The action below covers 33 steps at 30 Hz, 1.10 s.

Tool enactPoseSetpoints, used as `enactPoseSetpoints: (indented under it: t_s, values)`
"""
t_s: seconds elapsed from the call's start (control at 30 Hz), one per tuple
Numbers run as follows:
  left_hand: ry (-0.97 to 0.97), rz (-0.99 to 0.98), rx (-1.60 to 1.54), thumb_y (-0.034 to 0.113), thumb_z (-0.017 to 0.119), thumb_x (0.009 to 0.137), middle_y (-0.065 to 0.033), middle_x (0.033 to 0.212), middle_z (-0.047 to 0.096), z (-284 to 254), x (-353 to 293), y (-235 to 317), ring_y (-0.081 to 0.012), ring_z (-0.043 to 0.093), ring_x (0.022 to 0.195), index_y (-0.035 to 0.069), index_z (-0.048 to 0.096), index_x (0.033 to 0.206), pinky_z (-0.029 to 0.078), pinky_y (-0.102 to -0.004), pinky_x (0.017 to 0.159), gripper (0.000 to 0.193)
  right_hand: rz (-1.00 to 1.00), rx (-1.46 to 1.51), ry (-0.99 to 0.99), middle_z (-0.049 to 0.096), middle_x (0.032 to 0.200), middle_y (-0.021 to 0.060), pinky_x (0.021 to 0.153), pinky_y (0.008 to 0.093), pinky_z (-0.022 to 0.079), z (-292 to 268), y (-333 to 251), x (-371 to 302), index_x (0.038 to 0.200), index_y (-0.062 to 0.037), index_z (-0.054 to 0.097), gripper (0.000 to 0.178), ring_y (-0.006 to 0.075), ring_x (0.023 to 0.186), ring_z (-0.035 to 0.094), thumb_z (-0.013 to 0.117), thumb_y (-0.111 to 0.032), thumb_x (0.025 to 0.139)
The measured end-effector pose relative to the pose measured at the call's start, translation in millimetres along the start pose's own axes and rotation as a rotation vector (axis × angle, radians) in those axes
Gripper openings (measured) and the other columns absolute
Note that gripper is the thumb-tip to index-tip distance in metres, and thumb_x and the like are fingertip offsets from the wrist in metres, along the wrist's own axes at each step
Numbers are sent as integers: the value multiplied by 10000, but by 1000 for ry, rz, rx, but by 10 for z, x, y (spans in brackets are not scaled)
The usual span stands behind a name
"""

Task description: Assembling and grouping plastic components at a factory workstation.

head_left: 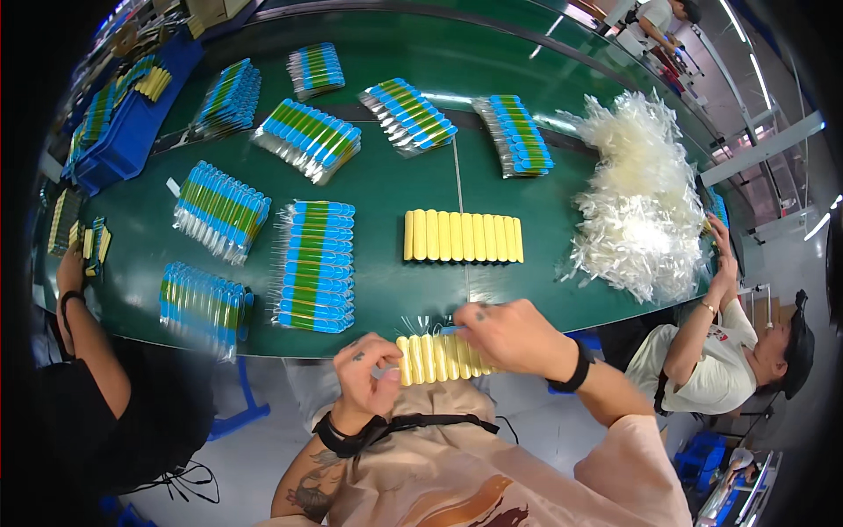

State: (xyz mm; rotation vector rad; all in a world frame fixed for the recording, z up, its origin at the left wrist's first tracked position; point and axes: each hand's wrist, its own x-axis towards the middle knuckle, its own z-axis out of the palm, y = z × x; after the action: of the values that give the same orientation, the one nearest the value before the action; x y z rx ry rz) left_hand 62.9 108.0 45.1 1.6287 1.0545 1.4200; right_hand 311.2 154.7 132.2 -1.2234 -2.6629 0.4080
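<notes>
A row of yellow, round-ended flat strips (436,360), side by side, is held just off the table's near edge. My left hand (367,376) pinches its left end, fingers curled. My right hand (518,335) is closed at its upper right, covering that end; a bit of blue shows beneath the fingers. Thin clear ends stick up along the row's far side. Straight ahead on the green table (386,263) lies a second row of yellow strips (463,237). Left of it is a stack of blue strips with green bands (313,266), fringed with clear film.
More blue-and-green stacks (221,209) are spread over the left and far table. A heap of clear plastic pieces (637,198) is at the right. A blue crate (132,140) stands far left. Co-workers' hands (70,268) (722,255) are at both sides.
</notes>
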Motion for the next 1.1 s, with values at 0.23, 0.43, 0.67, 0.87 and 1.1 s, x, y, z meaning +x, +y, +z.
enactPoseSetpoints:
  t_s: [0.23,0.43,0.67,0.87,1.1]
  values:
    - [-55,-75,-108,294,578,903,-101,694,579,-85,54,43,-192,520,558,-26,633,796,416,-293,542,342,-230,49,-193,570,539,118,454,471,454,278,-229,765,933,-67,542,212,350,517,611,635,-258,925]
    - [20,-138,-241,326,525,983,-115,714,582,-102,49,65,-171,540,610,-61,619,799,421,-291,555,439,-270,46,-241,590,554,123,458,454,469,177,-19,568,900,-92,587,138,333,521,628,652,-208,864]
    - [-47,-160,-253,321,519,991,-123,726,598,-128,80,51,-173,559,623,-73,637,827,445,-289,575,443,-245,-36,-220,522,508,49,420,408,431,-4,336,153,860,-115,558,121,262,456,577,659,-182,847]
    - [-42,-157,-202,298,505,992,-117,714,602,-114,51,40,-180,561,612,-54,624,798,446,-297,572,419,-396,-20,-183,500,496,53,424,414,438,322,-121,839,828,-124,559,100,272,479,591,638,-185,820]
    - [-44,-210,-149,249,532,968,-101,689,591,-83,96,56,-170,548,597,-30,618,792,416,-292,554,340,-289,20,-226,525,505,91,431,448,445,106,340,284,836,-116,563,102,312,476,589,569,-192,904]
